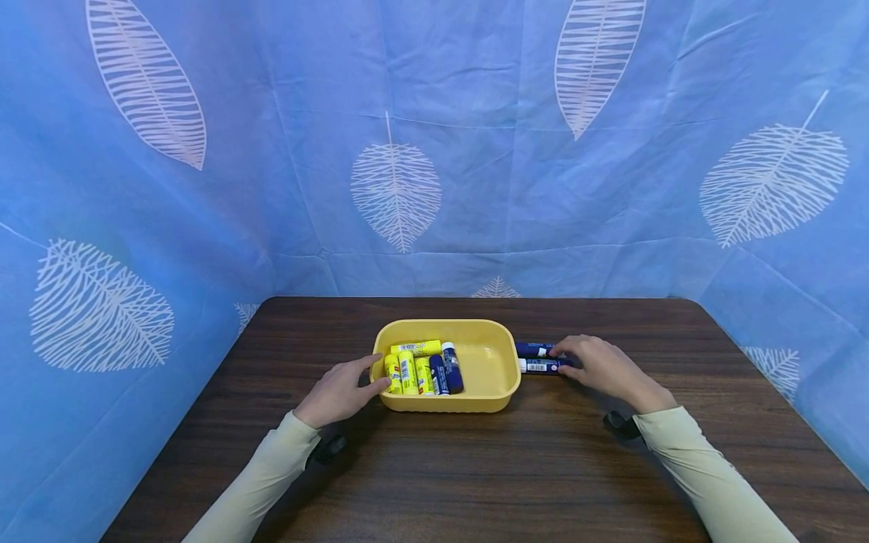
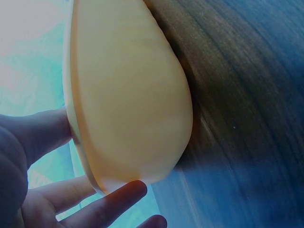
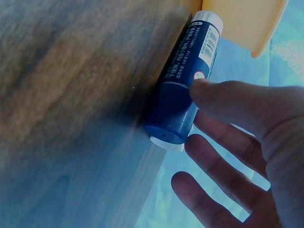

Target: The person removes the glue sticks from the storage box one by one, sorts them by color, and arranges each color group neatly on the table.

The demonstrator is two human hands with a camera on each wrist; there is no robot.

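Note:
A yellow plastic tray (image 1: 485,362) sits mid-table with several yellow glue sticks (image 1: 407,371) and two blue ones (image 1: 451,368) lying in its left half. My left hand (image 1: 366,377) rests against the tray's left rim with straight fingers; in the left wrist view its thumb (image 2: 42,133) touches the tray wall (image 2: 133,104). Two blue glue sticks (image 1: 536,358) lie on the table just right of the tray. My right hand (image 1: 577,362) lies over them. In the right wrist view its thumb (image 3: 228,99) touches one blue stick (image 3: 183,90) beside the tray (image 3: 242,19), with the other fingers spread.
The dark wooden table (image 1: 475,467) stretches bare toward me and to both sides. A blue cloth with white leaves (image 1: 434,151) closes off the back and both sides. Black wrist cameras (image 1: 621,426) sit under each sleeve.

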